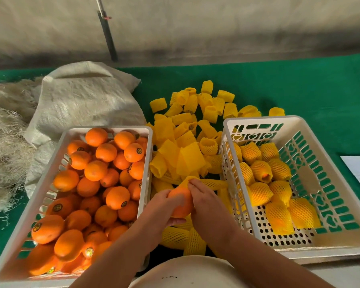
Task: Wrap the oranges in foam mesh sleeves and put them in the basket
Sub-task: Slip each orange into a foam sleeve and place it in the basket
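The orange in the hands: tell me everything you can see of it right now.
The orange is bare, smooth-skinned and bright, with no label showing. It sits between the two baskets, above loose sleeves. The left hand cups it from the left and below; the right hand covers its right side, fingers pinching a yellow foam mesh sleeve at its top edge. The sleeve is not yet over it.
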`<action>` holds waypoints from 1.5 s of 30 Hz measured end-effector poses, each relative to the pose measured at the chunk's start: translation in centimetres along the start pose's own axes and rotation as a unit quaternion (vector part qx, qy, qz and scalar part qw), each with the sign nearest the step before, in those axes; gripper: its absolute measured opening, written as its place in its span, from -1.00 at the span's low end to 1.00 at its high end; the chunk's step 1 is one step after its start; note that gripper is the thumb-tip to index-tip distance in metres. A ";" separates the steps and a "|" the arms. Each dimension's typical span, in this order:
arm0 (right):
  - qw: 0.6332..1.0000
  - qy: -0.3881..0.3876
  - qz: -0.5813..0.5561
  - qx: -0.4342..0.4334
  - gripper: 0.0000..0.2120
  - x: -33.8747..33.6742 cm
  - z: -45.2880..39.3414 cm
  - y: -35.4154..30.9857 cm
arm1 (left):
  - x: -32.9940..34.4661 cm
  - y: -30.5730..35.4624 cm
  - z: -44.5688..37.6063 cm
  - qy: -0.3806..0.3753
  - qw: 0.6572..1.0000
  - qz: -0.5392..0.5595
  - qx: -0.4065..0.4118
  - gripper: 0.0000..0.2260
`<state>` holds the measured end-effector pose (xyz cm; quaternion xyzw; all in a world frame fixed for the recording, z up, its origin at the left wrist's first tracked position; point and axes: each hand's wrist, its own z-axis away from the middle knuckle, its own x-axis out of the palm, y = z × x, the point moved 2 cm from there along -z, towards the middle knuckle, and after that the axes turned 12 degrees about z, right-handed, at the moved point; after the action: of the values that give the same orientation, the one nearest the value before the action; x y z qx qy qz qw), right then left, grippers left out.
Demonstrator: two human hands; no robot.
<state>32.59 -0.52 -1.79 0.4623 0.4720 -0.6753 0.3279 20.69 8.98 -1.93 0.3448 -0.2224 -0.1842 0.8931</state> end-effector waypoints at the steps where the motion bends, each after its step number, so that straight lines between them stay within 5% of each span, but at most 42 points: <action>1: 1.000 0.008 -0.004 -0.003 -0.26 0.0 0.2 -0.1 | 0.1 0.6 0.5 0.004 0.999 -0.048 0.004 -0.68; 5: 0.998 0.059 0.001 -0.028 -0.24 -0.5 1.2 -0.4 | 0.1 1.8 2.4 0.052 0.947 -0.283 0.141 -0.55; 9: 0.994 0.093 0.004 -0.051 -0.24 -1.1 1.9 -1.0 | 0.7 1.7 3.6 0.112 0.883 -0.374 0.260 -0.52; 11: 0.994 0.097 -0.004 -0.052 -0.24 -1.5 2.1 -1.0 | 0.7 1.5 3.4 0.082 0.894 -0.367 0.245 -0.50; 14: 0.993 0.094 -0.002 -0.067 -0.25 -1.9 2.5 -0.8 | 0.9 1.6 3.3 -0.025 0.978 -0.176 0.106 -0.49; 16: 0.992 0.099 -0.005 -0.075 -0.25 -2.0 2.9 -0.8 | 0.6 1.7 3.2 -0.050 0.987 -0.128 0.088 -0.48; 19: 0.989 0.125 -0.015 -0.079 -0.29 -2.5 3.1 -1.2 | 0.0 1.6 3.4 -0.041 0.970 -0.163 0.176 -0.48; 23: 0.980 0.147 -0.013 -0.137 -0.41 -3.0 3.3 -2.7 | 0.4 1.8 4.3 0.054 0.884 -0.306 0.348 -0.65; 29: 0.942 0.266 -0.158 -0.131 -0.65 -5.0 4.7 -1.6 | -1.1 1.8 4.5 0.142 0.855 -0.317 0.386 -0.34; 31: 0.935 0.279 -0.212 -0.054 -0.47 -5.4 4.7 -1.3 | -1.1 2.0 4.9 0.140 0.842 -0.331 0.401 -0.31; 35: 0.941 0.093 -0.318 0.064 0.01 -4.5 2.9 -1.8 | -0.1 1.6 5.1 0.141 0.801 -0.394 0.429 -0.32; 39: 0.915 0.065 -0.388 0.089 0.03 -3.9 1.3 -2.3 | 1.3 0.6 5.1 0.119 0.727 -0.456 0.498 -0.25; 45: 0.915 0.130 -0.358 0.134 0.02 -3.2 0.9 -1.5 | 2.0 0.2 5.0 0.136 0.730 -0.475 0.472 -0.23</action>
<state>32.10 -0.86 1.80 0.3857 0.5497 -0.7381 -0.0655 19.80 5.47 2.05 0.8037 0.0358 -0.4073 0.4322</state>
